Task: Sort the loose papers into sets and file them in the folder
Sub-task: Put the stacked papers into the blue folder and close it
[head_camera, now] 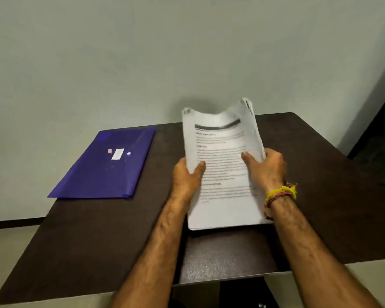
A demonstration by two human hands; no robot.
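Note:
A stack of white printed papers [222, 152] is held up over the dark table [98, 236], its top edge bowed and blurred. My left hand [187, 174] grips the stack's left edge, thumb on the front page. My right hand [264, 167] grips the right edge, thumb on the text. The stack's lower edge is close to the tabletop; I cannot tell whether it touches. A blue plastic folder [104, 167] lies flat and closed on the table to the left, apart from both hands, with a white label and a snap button on its cover.
The table stands against a pale wall [142, 63]. Its near edge runs across the bottom of the view, with floor below. A dark opening shows at the far right. A yellow and red thread band circles my right wrist [280, 194].

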